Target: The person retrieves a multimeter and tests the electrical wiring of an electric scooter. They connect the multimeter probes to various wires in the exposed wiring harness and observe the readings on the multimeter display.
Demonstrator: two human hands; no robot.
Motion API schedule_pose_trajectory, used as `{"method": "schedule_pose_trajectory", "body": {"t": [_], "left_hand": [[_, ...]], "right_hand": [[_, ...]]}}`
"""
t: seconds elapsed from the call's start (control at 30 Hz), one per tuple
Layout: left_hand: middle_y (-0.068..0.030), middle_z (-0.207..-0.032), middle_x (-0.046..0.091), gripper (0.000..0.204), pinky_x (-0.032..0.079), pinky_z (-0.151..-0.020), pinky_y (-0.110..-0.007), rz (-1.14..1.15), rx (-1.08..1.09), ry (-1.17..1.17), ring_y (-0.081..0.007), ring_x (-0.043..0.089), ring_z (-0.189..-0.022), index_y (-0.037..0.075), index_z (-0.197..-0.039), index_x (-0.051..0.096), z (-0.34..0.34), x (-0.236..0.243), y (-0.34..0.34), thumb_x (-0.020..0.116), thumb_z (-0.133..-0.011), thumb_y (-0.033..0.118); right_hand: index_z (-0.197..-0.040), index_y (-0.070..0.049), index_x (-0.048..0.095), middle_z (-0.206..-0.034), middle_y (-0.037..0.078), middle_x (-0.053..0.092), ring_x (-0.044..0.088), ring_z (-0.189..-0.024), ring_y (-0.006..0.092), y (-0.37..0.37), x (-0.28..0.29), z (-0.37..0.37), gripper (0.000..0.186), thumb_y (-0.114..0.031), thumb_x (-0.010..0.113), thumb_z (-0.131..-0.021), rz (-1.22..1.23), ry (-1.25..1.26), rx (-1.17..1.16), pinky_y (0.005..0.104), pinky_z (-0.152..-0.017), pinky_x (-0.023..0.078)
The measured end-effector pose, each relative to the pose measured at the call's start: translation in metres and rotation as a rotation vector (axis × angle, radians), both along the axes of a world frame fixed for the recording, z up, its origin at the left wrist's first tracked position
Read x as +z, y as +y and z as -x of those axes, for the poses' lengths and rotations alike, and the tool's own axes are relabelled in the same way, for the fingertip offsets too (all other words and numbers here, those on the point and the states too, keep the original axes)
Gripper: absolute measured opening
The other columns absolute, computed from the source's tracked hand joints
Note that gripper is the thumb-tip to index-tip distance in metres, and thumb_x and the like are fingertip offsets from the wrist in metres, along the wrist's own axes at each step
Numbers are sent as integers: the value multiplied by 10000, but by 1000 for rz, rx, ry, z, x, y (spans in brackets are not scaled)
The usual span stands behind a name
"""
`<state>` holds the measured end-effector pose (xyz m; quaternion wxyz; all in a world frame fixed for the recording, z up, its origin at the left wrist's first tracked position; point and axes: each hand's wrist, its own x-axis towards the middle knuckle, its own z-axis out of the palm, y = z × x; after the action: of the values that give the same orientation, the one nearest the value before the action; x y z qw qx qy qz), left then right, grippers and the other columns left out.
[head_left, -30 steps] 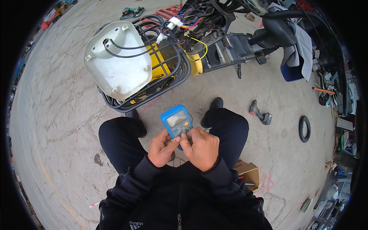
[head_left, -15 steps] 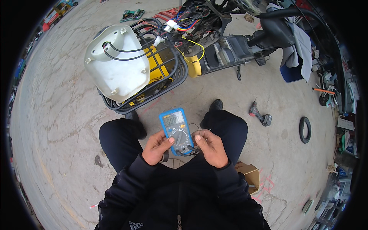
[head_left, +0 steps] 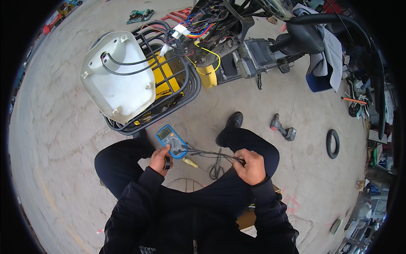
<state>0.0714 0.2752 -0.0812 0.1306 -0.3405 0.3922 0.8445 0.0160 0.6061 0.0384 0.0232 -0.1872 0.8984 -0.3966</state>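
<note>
A blue digital multimeter with a grey display is gripped along its lower left edge by my left hand, thumb on its front. A black roll or ring, perhaps of tape, shows by the fingers of that hand. Black test leads run from the meter's lower end to my right hand, which is closed around their bundled length. Beneath the leads, a screwdriver with a yellowish handle and a pair of scissors lie between my legs.
Ahead stands a partly stripped scooter with exposed wiring and a black basket bearing a white plastic cover. To the right lie a cordless drill and a small tyre. A cardboard box is by my right leg.
My left hand has moved the multimeter left and tilted it. My right hand has drawn away to the right, stretching the leads out between them. The screwdriver and scissors have come into sight.
</note>
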Motion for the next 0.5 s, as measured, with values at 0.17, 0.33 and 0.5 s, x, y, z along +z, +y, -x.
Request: {"method": "schedule_pose_trajectory", "body": {"t": [0.17,0.33,0.5], "left_hand": [[2,-684,488,317,383,-447,-328,11,206,-45,-140,465,-490,127,-860,523,8,-45,-14,695,-1001,353],[16,-704,517,305,387,-465,-334,142,202,-138,-139,480,-520,88,-993,594,29,-86,-29,675,-1010,381],[18,-698,538,480,382,-519,-334,175,128,-234,-116,457,-530,-15,-1236,612,43,-152,-33,694,-1002,396]], "right_hand": [[-925,-71,664,-738,75,601,582,-667,274,34,35,59,181,13,756,-794,-317,629,-190,392,-633,468],[-992,-65,680,-752,51,587,562,-669,215,72,56,88,138,-22,761,-889,-342,762,-421,364,-653,463],[-1027,15,668,-898,108,711,647,-748,201,131,71,93,89,-28,711,-962,-386,824,-594,321,-747,542]]}}
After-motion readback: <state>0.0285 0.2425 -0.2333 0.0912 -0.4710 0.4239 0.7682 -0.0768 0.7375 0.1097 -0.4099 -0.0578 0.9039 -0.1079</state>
